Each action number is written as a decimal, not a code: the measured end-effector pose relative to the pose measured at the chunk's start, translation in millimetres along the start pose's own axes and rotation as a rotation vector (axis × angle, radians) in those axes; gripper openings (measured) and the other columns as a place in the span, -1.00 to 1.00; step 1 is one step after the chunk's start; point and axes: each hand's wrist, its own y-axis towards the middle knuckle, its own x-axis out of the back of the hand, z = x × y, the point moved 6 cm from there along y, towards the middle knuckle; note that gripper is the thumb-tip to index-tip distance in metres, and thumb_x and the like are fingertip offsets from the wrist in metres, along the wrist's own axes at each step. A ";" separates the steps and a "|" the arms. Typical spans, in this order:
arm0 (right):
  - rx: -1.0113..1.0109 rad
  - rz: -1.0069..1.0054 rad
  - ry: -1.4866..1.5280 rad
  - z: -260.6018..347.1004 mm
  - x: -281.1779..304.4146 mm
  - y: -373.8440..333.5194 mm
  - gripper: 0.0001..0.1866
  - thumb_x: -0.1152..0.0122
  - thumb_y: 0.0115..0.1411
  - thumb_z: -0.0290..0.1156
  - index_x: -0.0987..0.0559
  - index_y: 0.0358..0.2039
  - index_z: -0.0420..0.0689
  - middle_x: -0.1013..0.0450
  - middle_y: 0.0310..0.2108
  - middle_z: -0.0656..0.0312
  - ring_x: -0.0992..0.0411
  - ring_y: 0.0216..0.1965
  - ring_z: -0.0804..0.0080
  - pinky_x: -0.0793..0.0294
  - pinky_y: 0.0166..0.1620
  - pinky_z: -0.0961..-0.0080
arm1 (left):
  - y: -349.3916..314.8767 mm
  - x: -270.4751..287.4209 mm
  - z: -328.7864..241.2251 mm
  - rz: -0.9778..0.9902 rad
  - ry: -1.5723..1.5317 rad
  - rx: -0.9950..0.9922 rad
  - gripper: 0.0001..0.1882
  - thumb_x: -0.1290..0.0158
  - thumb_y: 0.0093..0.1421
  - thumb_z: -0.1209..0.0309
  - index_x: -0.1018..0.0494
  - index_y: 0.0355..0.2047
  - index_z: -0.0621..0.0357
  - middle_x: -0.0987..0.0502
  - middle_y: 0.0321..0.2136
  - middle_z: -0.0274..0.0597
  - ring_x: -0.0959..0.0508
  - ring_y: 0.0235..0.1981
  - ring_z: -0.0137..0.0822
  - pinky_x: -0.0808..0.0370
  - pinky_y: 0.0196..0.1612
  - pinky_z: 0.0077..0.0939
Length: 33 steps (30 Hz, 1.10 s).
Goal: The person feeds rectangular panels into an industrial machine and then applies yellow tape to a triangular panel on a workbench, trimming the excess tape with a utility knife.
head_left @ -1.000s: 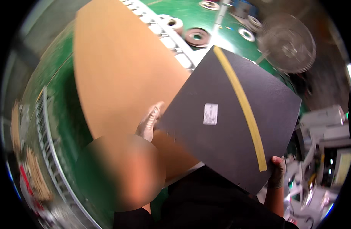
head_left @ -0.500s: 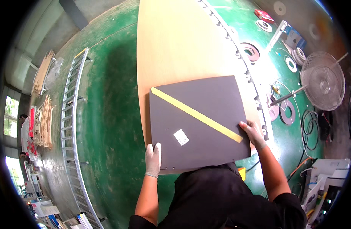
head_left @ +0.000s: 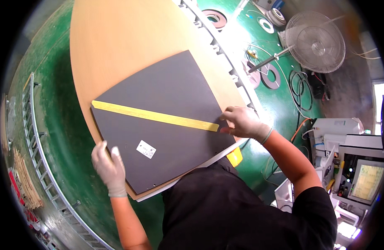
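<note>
A dark grey flat panel (head_left: pixel 167 87) lies tilted on a wood-coloured board (head_left: pixel 112 46). A yellow tape strip (head_left: pixel 158 118) crosses it diagonally, and a small white label (head_left: pixel 146 149) sits on its lower left part. My gloved left hand (head_left: pixel 108 167) is at the panel's left edge, thumb and fingers apart, the thumb nearest the edge. At the panel's right side my gloved right hand (head_left: pixel 244 123) hovers by the tape's right end. Its thumb and bent fingers are apart with a gap between them; whether a fingertip touches the tape is unclear.
A row of rollers (head_left: pixel 217 48) runs along the board's right side. Beyond it stand a wire-caged fan (head_left: pixel 315 41) and coils of edging (head_left: pixel 270 76). A metal roller frame (head_left: pixel 41 154) lies at left. Machines with a screen (head_left: pixel 367 179) are at lower right.
The view has turned, and the panel now appears rotated counter-clockwise. My right hand has loosened from the panel's right edge and moved to the tape's end. My left hand has opened at the left edge.
</note>
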 end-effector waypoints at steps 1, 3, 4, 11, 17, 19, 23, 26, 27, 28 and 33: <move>0.009 0.033 -0.077 7.0 -4.8 1.7 -0.63 -0.47 0.06 -0.16 -0.58 -0.21 -0.06 -0.48 -0.24 0.08 -0.50 -0.14 0.03 -0.49 -0.11 0.14 | 5.3 -20.2 -11.5 0.053 0.015 -0.007 -0.46 -0.08 0.32 0.15 -0.36 0.17 0.27 -0.35 0.16 0.17 -0.33 0.22 0.17 -0.26 0.27 0.03; 0.065 0.085 -0.102 10.8 -9.1 8.5 -0.63 -0.47 0.04 -0.16 -0.57 -0.23 -0.06 -0.46 -0.27 0.08 -0.48 -0.15 0.02 -0.48 -0.12 0.14 | 11.2 -57.6 -33.4 0.131 0.197 0.008 -0.31 -0.06 0.29 0.05 -0.27 0.29 0.23 -0.22 0.31 0.19 -0.19 0.36 0.19 -0.09 0.38 0.09; 0.084 0.113 -0.110 8.8 -12.9 10.4 -0.63 -0.48 0.03 -0.16 -0.57 -0.25 -0.06 -0.45 -0.28 0.08 -0.48 -0.16 0.02 -0.47 -0.12 0.13 | 12.9 -73.8 -40.4 0.172 0.357 0.024 -0.25 -0.05 0.28 0.00 -0.23 0.33 0.21 -0.16 0.36 0.19 -0.12 0.40 0.19 0.00 0.42 0.13; 0.304 0.180 -0.164 5.6 -15.2 37.7 -0.69 -0.42 0.06 -0.15 -0.50 -0.51 -0.06 -0.43 -0.48 0.15 -0.49 -0.42 0.11 -0.49 -0.32 0.19 | 16.1 -80.3 -38.9 0.202 0.286 0.016 -0.26 0.03 0.30 -0.01 -0.21 0.38 0.15 -0.17 0.40 0.06 -0.08 0.44 0.13 0.08 0.46 0.09; 0.117 0.033 -0.151 -11.0 -11.7 41.1 -0.80 -0.37 0.07 -0.23 -0.55 -0.48 -0.04 -0.47 -0.45 0.23 -0.54 -0.38 0.16 -0.52 -0.31 0.15 | 17.7 -75.3 -41.3 0.163 0.216 0.014 -0.28 0.01 0.30 -0.01 -0.26 0.34 0.19 -0.20 0.38 0.10 -0.11 0.42 0.15 0.06 0.45 0.10; 0.125 -0.058 -0.077 -1.9 -2.0 35.3 -0.86 -0.34 0.07 -0.31 -0.56 -0.46 -0.04 -0.46 -0.47 0.22 -0.53 -0.39 0.17 -0.52 -0.33 0.17 | 18.4 -74.0 -41.4 0.157 0.197 0.030 -0.28 -0.01 0.29 -0.01 -0.28 0.32 0.19 -0.22 0.36 0.11 -0.14 0.41 0.16 0.03 0.44 0.12; 0.429 -0.016 -0.158 21.5 -21.4 8.6 -0.65 -0.40 0.05 -0.25 -0.62 -0.13 0.00 -0.52 -0.19 0.26 -0.53 -0.24 0.24 -0.55 -0.20 0.31 | 17.9 -72.7 -42.7 0.119 0.181 0.015 -0.29 -0.03 0.27 -0.01 -0.32 0.29 0.18 -0.25 0.34 0.11 -0.19 0.38 0.18 -0.02 0.42 0.15; 0.461 -0.037 -0.184 19.0 -27.0 9.7 -0.70 -0.38 0.05 -0.29 -0.61 -0.18 -0.01 -0.51 -0.21 0.26 -0.52 -0.25 0.24 -0.56 -0.20 0.30 | 18.3 -72.7 -43.0 0.113 0.186 0.011 -0.30 -0.02 0.28 -0.02 -0.32 0.29 0.18 -0.26 0.34 0.11 -0.19 0.38 0.18 -0.02 0.42 0.15; 0.475 -0.009 -0.196 18.7 -27.3 12.0 -0.73 -0.36 0.05 -0.30 -0.61 -0.20 -0.01 -0.51 -0.21 0.25 -0.53 -0.26 0.24 -0.56 -0.21 0.29 | 17.8 -73.6 -42.8 0.121 0.188 0.016 -0.30 -0.01 0.29 -0.02 -0.32 0.29 0.18 -0.25 0.35 0.11 -0.18 0.39 0.17 -0.01 0.43 0.13; 0.486 0.015 -0.209 18.7 -26.2 15.0 -0.75 -0.35 0.06 -0.32 -0.60 -0.21 -0.02 -0.51 -0.21 0.24 -0.53 -0.27 0.23 -0.56 -0.21 0.27 | 17.8 -73.9 -42.5 0.128 0.190 0.016 -0.30 0.01 0.30 -0.03 -0.32 0.30 0.18 -0.24 0.36 0.10 -0.17 0.39 0.16 0.00 0.43 0.12; 0.288 0.122 -0.251 12.1 -23.9 37.4 -0.78 -0.32 0.09 -0.35 -0.59 -0.22 -0.03 -0.50 -0.21 0.21 -0.54 -0.33 0.18 -0.57 -0.23 0.22 | 16.5 -75.1 -42.1 0.119 0.181 0.005 -0.30 0.00 0.30 -0.03 -0.32 0.30 0.18 -0.25 0.35 0.10 -0.17 0.40 0.15 0.01 0.43 0.12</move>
